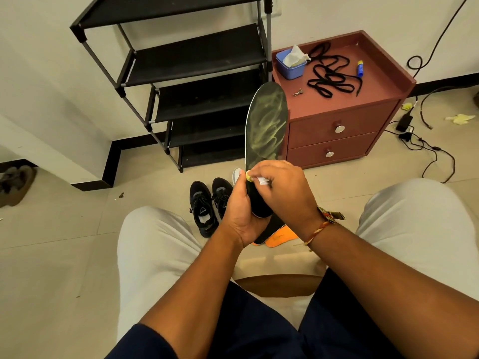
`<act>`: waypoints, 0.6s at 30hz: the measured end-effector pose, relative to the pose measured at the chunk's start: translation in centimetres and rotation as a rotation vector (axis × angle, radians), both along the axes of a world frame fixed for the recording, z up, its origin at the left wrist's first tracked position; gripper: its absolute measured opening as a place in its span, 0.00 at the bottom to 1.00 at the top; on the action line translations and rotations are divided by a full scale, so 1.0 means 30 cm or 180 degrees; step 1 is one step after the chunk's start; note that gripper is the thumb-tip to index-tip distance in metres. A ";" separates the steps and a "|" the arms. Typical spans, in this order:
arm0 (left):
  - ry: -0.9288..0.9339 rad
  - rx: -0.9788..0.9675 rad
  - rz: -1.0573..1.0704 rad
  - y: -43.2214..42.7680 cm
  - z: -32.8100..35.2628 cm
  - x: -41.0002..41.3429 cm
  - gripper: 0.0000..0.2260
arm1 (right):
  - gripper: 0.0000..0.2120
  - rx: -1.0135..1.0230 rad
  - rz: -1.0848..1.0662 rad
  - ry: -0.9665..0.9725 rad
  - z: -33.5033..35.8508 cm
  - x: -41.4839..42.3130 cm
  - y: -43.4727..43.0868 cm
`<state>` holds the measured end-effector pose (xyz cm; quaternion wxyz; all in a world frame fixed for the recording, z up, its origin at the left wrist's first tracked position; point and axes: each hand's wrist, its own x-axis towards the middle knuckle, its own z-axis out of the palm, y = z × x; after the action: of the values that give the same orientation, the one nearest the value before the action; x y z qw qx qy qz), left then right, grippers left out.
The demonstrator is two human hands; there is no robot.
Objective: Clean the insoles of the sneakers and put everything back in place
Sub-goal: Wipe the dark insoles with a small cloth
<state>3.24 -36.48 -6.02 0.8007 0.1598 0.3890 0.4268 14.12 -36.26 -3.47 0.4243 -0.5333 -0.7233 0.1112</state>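
Appears to be the wiping stage on 1 insole (267, 125), held upright between the knees, heel low, toe pointing away. Calls for a firm clamp at the heel to prevent flexing. Recommend long strokes from heel to toe rather than circles, given the yellowish smears across the forefoot, seemingly spread rather than lifted. Recommend folding to a fresh face once soiled, and checking the edges before setting down. Left hand (239, 211): wrapped round the heel from below and the left side, fingers curled behind, thumb up along the near edge, closed firmly on the insole. Right hand (282, 187): arched over the mid-section, wrist bent downward, thumb and fingers pinched tight on a small white wipe (263, 180), pressed to the surface. Yellow-stained end visible at the fingertips. Just below and beyond, on the floor: second insole (281, 239), orange underside partly showing, partly hidden behind the hands, condition not determinable. Beside it to the left: 2 black sneakers (210, 203), side by side. Further back: black shoe rack (197, 55) against the wall. Next to it, a maroon cabinet (375, 81) bearing a blue tissue box (290, 67) and loose black laces (331, 73).
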 end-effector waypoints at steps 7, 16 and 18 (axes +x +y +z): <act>0.0058 0.0028 0.0348 0.058 0.006 -0.050 0.43 | 0.07 -0.0148 0.0598 0.0004 -0.040 -0.029 -0.046; 0.0046 0.0280 0.0273 0.009 0.027 -0.006 0.33 | 0.08 0.0020 -0.0241 -0.0357 -0.027 0.041 0.028; -0.0062 0.0317 0.0243 0.006 0.024 -0.004 0.32 | 0.07 -0.0015 -0.0296 -0.0362 -0.029 0.043 0.031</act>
<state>3.11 -36.30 -5.32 0.7786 0.1804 0.3652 0.4774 15.41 -35.32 -4.35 0.3859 -0.5727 -0.7205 0.0626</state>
